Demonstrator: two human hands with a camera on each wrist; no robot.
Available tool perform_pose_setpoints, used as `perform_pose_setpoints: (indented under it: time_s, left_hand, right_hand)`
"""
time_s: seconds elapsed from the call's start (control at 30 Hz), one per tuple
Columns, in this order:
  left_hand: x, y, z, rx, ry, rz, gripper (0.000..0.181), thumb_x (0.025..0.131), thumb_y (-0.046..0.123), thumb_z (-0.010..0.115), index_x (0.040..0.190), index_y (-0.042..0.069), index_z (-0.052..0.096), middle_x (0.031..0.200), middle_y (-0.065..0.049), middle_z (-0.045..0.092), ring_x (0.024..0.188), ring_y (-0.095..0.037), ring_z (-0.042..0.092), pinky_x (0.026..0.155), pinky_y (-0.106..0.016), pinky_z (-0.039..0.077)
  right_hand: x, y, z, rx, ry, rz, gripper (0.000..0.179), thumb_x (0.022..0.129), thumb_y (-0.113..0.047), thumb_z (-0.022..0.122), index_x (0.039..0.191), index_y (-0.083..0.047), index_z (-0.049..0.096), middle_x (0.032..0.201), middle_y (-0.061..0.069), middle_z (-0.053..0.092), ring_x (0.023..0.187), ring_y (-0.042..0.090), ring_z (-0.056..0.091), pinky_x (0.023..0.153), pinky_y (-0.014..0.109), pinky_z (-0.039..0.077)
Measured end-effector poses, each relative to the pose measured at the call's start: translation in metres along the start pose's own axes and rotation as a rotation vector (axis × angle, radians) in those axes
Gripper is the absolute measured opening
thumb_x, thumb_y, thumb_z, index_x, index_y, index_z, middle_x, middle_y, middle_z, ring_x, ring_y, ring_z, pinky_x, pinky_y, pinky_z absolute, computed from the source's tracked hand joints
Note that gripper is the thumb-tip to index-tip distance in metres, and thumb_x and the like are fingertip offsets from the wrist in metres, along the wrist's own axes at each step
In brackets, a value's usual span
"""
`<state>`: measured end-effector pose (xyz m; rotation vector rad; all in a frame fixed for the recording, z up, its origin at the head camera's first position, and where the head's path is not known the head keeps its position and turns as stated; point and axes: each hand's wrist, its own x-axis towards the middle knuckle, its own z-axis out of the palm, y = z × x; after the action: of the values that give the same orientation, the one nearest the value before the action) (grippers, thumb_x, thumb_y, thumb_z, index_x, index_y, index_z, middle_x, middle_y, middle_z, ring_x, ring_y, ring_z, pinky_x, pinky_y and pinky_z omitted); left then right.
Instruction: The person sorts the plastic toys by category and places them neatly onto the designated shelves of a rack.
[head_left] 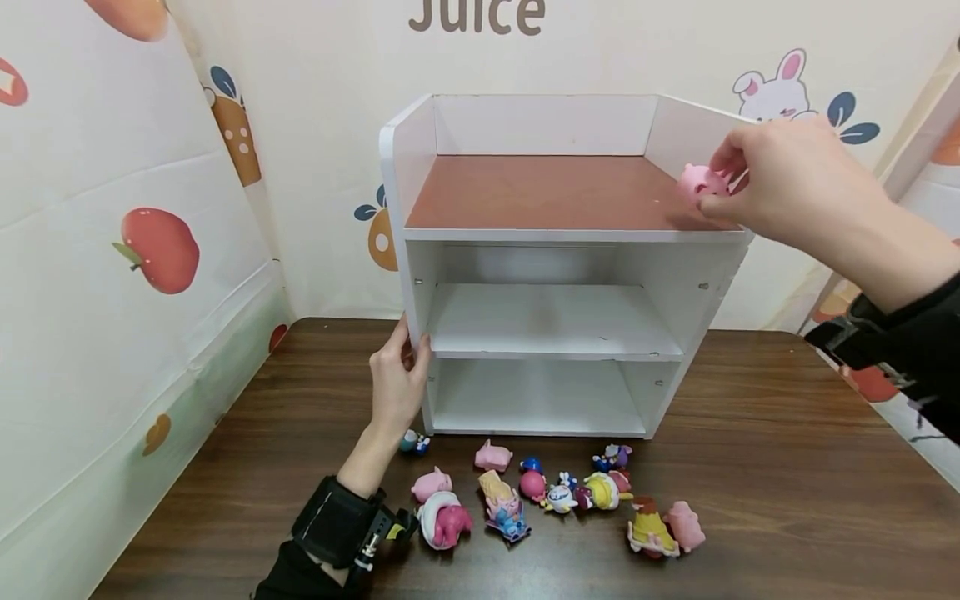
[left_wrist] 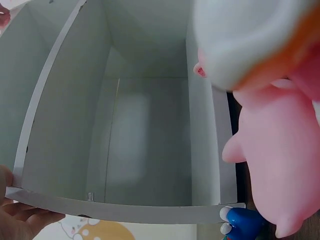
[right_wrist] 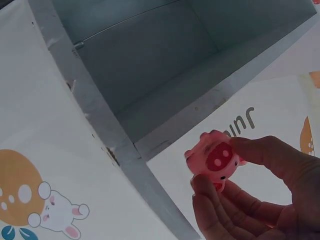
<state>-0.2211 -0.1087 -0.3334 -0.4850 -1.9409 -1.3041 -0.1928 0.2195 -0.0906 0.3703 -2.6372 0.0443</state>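
Note:
A small pink toy pig is pinched between the thumb and fingers of my right hand, over the right end of the shelf unit's brown top board. In the right wrist view the toy pig shows its dark pink snout toward the camera. My left hand grips the front edge of the white shelf unit's left side panel, low down. The left wrist view shows its fingers curled at that panel edge.
Several small toys lie on the wooden table in front of the unit: pink pigs, a figure in a blue dress, a yellow-dressed figure and a pink-and-white toy. The unit has two white shelves below its top. Printed walls stand behind and beside.

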Motion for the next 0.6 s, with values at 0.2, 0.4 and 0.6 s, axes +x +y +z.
perform_pose_setpoints:
  time_s: [0.2,0.4,0.6]
  left_hand:
    - [0.000,0.001,0.001,0.004,-0.001,-0.001,0.040,0.086,-0.002,0.051,0.126,-0.006,0.044,0.107,-0.023,0.058,0.084,-0.027,0.061,0.057,-0.035,0.052]
    - [0.000,0.001,0.001,0.001,0.000,0.009,0.040,0.086,-0.002,0.051,0.125,-0.006,0.044,0.107,-0.024,0.058,0.083,-0.028,0.061,0.057,-0.035,0.052]
    - [0.000,0.000,0.002,0.010,0.004,0.007,0.041,0.086,-0.002,0.051,0.126,-0.005,0.044,0.107,-0.023,0.058,0.081,-0.026,0.062,0.056,-0.034,0.052]
  right_hand:
    - [0.011,-0.002,0.002,0.005,-0.080,0.098,0.031,0.077,-0.021,0.063,0.086,0.008,0.056,0.067,0.018,0.056,0.071,0.035,0.047,0.051,0.037,0.035]
    - [0.016,-0.006,0.004,0.035,-0.110,0.137,0.037,0.077,-0.028,0.064,0.079,0.008,0.059,0.061,0.014,0.053,0.071,0.033,0.044,0.048,0.034,0.033]
    - [0.021,-0.008,0.008,0.043,-0.138,0.177,0.036,0.078,-0.029,0.062,0.073,0.007,0.060,0.057,0.011,0.051,0.071,0.033,0.045,0.049,0.036,0.034]
